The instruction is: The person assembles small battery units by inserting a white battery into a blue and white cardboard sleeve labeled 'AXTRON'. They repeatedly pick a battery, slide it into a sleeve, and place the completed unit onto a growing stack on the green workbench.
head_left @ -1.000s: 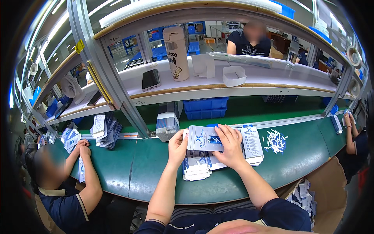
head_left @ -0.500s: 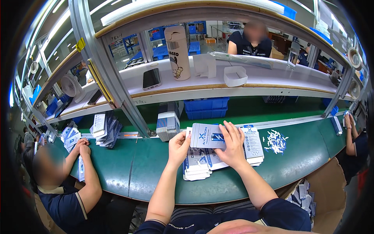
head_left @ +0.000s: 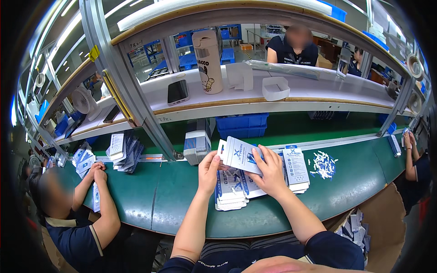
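Note:
My left hand (head_left: 209, 174) pinches the left end of a flat silver-and-blue carton (head_left: 237, 154), beside its white hang tab. With its thumb and fingers, my right hand (head_left: 268, 172) grips the carton's right end. Held tilted, the carton hangs above stacks of similar packages on the green bench. Under my hands lies a left stack of cartons (head_left: 230, 200), with small white and blue bits on top. Another stack of cartons (head_left: 297, 169) stands just right of my right hand, printed side up.
Small white and blue scraps (head_left: 323, 164) lie on the bench (head_left: 182, 204) at right. Behind my left hand stands a packed row of cartons (head_left: 197, 148), near blue bins (head_left: 241, 125). A cardboard box (head_left: 384, 227) holds cartons at lower right. Co-workers sit on both sides.
The carton has turned and tipped down to the right, so its hang tab now shows at the left end. Both hands still hold it.

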`<action>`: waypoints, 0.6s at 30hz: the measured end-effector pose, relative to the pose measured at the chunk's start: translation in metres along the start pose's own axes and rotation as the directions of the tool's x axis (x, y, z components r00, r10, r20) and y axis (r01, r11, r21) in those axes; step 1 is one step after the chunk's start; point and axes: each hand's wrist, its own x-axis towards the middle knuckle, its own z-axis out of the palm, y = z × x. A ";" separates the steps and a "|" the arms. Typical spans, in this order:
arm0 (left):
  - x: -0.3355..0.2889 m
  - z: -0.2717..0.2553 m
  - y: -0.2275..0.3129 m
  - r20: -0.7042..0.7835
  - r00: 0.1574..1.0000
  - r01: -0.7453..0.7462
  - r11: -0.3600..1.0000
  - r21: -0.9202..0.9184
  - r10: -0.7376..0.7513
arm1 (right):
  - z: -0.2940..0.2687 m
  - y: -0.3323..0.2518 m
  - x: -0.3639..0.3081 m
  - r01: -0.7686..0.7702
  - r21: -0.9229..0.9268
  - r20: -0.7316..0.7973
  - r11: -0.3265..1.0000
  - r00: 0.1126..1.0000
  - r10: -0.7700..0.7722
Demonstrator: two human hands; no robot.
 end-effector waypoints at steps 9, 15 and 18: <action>-0.002 0.018 -0.017 0.071 0.993 -0.102 0.978 0.180 0.090 | 0.004 0.003 -0.005 -0.522 0.787 0.406 0.329 0.840 0.360; -0.007 0.017 -0.018 0.092 0.996 -0.003 0.981 0.196 -0.016 | 0.004 0.002 -0.004 -0.649 0.728 0.685 -0.220 0.676 0.272; -0.007 0.024 -0.012 0.009 1.000 -0.014 0.997 0.078 0.013 | 0.008 0.003 -0.007 -0.700 0.683 0.730 -0.211 0.642 0.234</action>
